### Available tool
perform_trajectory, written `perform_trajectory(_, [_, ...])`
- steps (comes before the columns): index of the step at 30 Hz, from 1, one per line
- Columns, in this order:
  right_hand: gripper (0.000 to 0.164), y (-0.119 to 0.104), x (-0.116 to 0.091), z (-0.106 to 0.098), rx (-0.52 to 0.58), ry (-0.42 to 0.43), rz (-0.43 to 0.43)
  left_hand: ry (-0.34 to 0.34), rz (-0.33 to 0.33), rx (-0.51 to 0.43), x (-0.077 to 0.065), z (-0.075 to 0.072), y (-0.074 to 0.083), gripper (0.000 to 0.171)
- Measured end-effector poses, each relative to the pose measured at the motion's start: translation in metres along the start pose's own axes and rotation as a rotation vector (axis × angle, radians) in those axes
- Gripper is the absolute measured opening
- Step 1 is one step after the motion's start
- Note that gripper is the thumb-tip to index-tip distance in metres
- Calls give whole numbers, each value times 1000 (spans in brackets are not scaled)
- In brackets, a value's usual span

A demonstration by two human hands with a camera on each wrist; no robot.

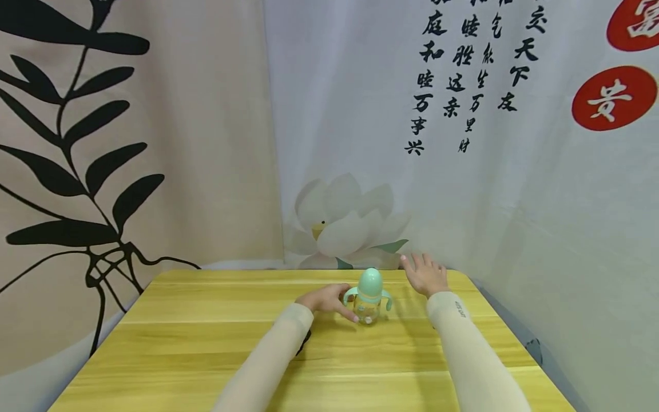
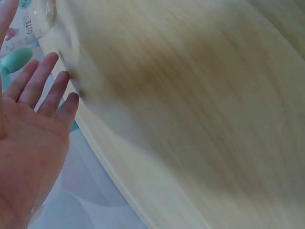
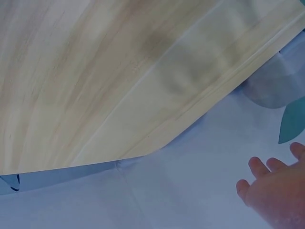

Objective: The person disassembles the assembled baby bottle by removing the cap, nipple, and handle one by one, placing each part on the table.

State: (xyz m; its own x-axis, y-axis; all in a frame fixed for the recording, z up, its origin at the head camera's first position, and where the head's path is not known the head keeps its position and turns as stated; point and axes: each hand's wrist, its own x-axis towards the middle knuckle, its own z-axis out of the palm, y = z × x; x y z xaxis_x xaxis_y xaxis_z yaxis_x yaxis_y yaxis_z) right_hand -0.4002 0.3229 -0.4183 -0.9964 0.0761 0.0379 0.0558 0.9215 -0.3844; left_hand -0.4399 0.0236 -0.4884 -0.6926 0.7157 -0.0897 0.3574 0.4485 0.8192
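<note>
A baby bottle [image 1: 370, 286] with a mint-green domed cap, two side handles and a see-through body stands upright on the wooden table [image 1: 206, 343]. Just left of it is my left hand [image 1: 328, 300], its fingers spread and the thumb pointing at the bottle's lower part; whether they touch I cannot tell. In the left wrist view the palm [image 2: 31, 143] faces the camera, and part of the bottle's printed body [image 2: 35, 21] and a green handle [image 2: 18, 59] show beyond the fingers. To the bottle's right, my right hand [image 1: 426, 274] hovers near the far edge with extended fingers, holding nothing.
Behind the table's far edge hangs a pale cloth backdrop [image 1: 216, 143] with dark leaves, a lotus and lettering. A small dark object [image 1: 304, 343] shows beside the left sleeve. The table's right edge slants off past the right arm.
</note>
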Motion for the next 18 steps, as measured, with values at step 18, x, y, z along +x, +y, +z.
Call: perform_trajectory(18, [78, -1, -8, 4, -23, -21, 42, 52, 94, -67, 20, 14, 1, 85])
